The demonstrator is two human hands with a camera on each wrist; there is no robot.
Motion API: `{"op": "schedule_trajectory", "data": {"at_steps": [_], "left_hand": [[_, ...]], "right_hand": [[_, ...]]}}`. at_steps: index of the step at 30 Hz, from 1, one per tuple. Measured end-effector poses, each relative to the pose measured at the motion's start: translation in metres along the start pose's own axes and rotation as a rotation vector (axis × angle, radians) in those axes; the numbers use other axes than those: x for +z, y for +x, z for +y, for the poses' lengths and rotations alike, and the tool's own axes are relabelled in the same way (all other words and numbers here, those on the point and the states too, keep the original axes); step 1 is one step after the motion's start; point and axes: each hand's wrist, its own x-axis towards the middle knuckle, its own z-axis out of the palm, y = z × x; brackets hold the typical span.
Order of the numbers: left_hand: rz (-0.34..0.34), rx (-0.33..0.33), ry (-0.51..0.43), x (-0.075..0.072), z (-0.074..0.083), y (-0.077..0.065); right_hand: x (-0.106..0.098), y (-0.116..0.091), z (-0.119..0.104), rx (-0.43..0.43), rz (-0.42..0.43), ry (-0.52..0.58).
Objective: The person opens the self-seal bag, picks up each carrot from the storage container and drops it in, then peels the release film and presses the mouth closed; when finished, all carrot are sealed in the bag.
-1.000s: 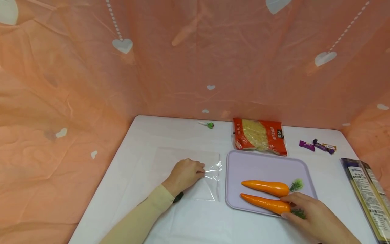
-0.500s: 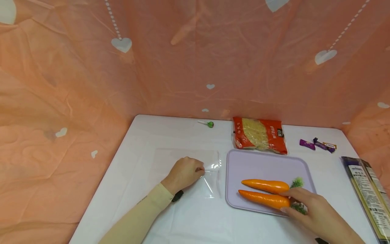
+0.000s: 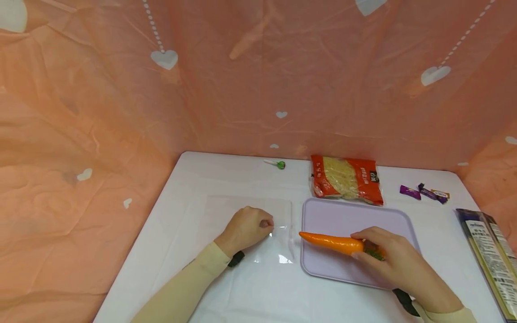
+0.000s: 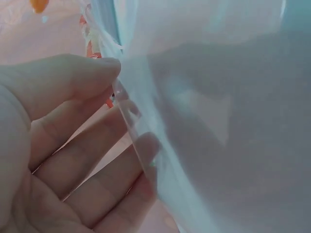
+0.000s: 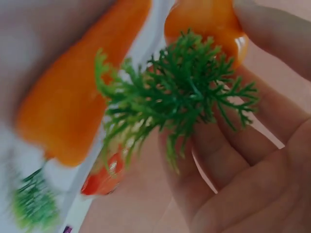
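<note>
My left hand (image 3: 245,228) pinches the edge of a clear plastic bag (image 3: 282,249) lying on the white table; in the left wrist view the bag's film (image 4: 233,170) stands up from between thumb and fingers. With my right hand (image 3: 393,258) I grip an orange carrot (image 3: 333,243) by its thick end, its tip pointing left past the edge of the lilac tray (image 3: 355,215). Its green leafy top (image 5: 184,92) spreads over the palm in the right wrist view. A second carrot (image 5: 82,92) lies on the tray, mostly hidden in the head view by the held one and my hand.
Behind the tray lies a red and yellow food packet (image 3: 343,179). A green lollipop (image 3: 280,165) is at the back edge, small wrapped sweets (image 3: 411,193) at the back right, and a long printed packet (image 3: 484,255) along the right edge.
My right hand has lifted the nearer carrot and carried it left and away from me, over the other carrot. My left hand stays at the bag's edge.
</note>
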Motion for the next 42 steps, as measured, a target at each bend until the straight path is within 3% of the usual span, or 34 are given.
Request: {"op": "schedule_trajectory", "data": {"at_steps": [9,21,32,42], "left_hand": [[0.013,0.038,-0.02,-0.005,0.0,0.0],[-0.009,0.03,-0.062,-0.009,0.001,-0.001],[-0.044,0.042,-0.044,-0.007,-0.002,0.001],[-0.03,0.038,-0.025,-0.009,0.0,0.0]], "right_hand": [[0.011,0.028,-0.011,-0.121,0.048,0.0],[0.021,0.04,-0.014,-0.072,-0.021,0.012],[0.02,0.042,-0.016,-0.153,0.054,-0.034],[0.021,0.044,-0.019,-0.122,0.017,-0.048]]}}
